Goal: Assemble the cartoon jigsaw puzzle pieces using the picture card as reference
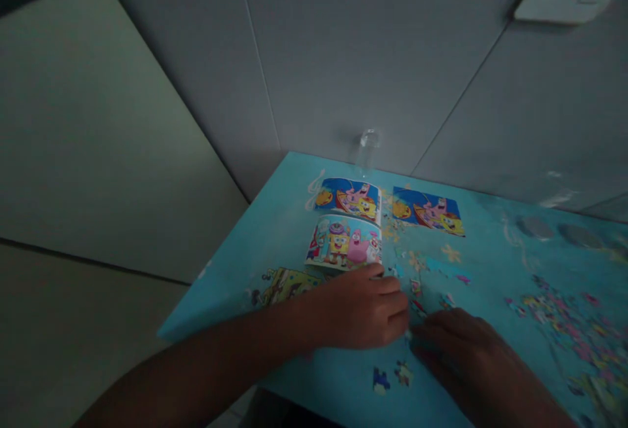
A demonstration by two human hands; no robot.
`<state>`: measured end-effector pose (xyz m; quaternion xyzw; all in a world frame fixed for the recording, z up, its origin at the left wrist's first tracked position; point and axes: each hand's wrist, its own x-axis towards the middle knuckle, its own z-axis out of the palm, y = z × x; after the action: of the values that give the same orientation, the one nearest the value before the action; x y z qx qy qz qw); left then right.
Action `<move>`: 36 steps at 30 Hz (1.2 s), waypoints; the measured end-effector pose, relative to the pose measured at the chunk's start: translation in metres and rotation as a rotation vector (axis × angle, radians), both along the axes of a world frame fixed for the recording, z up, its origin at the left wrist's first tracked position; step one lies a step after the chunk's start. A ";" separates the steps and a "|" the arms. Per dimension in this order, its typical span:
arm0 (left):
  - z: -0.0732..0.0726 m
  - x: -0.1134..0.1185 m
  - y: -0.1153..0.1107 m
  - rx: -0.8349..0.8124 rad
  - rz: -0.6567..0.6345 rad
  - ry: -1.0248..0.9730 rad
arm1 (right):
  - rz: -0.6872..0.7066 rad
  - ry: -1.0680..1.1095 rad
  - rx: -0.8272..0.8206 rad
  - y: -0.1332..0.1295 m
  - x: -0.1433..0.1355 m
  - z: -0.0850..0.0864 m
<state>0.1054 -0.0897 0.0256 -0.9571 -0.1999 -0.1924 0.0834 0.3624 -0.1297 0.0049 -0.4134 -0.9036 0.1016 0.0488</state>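
My left hand [366, 307] is curled over the middle of the table, just below a card picturing several cartoon figures [343, 243]. Its fingertips face away from me, so whatever they may pinch is hidden. Close by on the right, my right hand [458, 343] points inward, fingers bunched near the left fingertips; I cannot make out anything in them. Small jigsaw pieces [416, 286] lie just beyond both hands. Two loose jigsaw pieces, a blue and white one [381, 381] and a multicoloured one [403, 373], lie nearer to me.
A large heap of jigsaw pieces [574, 330] spreads over the right side of the blue table [240, 251]. Two matching blue picture cards [348, 197] [428, 211] lie at the back. Behind them a clear cup [367, 150] stands by the wall. A yellow cartoon picture [287, 284] is partly under my left forearm.
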 end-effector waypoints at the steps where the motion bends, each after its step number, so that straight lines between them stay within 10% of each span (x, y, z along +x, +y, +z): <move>1: 0.000 0.001 0.000 -0.005 0.044 -0.008 | 0.027 -0.003 -0.015 0.004 0.002 0.001; 21: -0.008 0.000 0.005 -0.143 0.359 -0.027 | 0.041 0.278 -0.079 0.023 0.011 0.008; 36: -0.019 -0.006 0.008 -0.160 0.367 0.022 | 0.028 0.324 -0.030 0.026 0.014 0.007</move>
<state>0.0997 -0.0815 0.0064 -0.9102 -0.3849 -0.1471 0.0428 0.3761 -0.1033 0.0118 -0.3795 -0.8880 0.1812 0.1863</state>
